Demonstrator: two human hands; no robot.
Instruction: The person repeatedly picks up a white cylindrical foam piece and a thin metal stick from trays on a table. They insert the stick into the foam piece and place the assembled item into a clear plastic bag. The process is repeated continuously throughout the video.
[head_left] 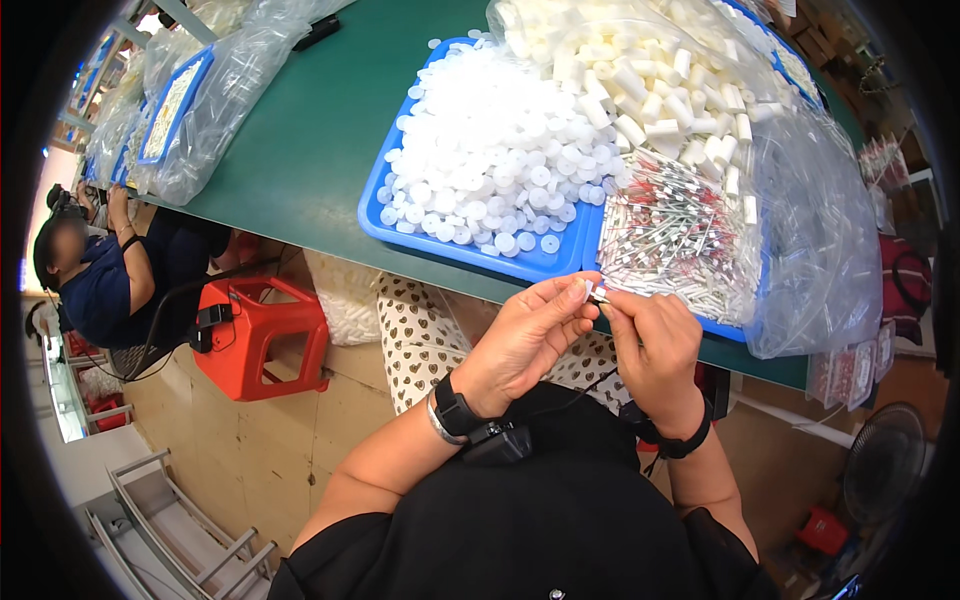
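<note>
My two hands meet at the near edge of a blue tray, fingertips almost touching. My left hand [530, 335] is closed in a pinch on a small white piece [587, 289], whose exact kind I cannot make out. Facing it, my right hand [655, 345] pinches a thin small part with a dark end [602, 297], partly hidden by the fingers. Just beyond lie many translucent white plastic discs [490, 140] heaped in the blue tray [375, 205]. Right of them is a pile of slender white-bodied parts with metal pins [680, 225], some red and green.
Cream foam-like cylinders [650, 85] spill from a clear plastic bag [815, 215] on the green table [300, 150]. To the left stand a red stool [265, 340] and a seated person [120, 265]. A fan [885, 465] stands at lower right.
</note>
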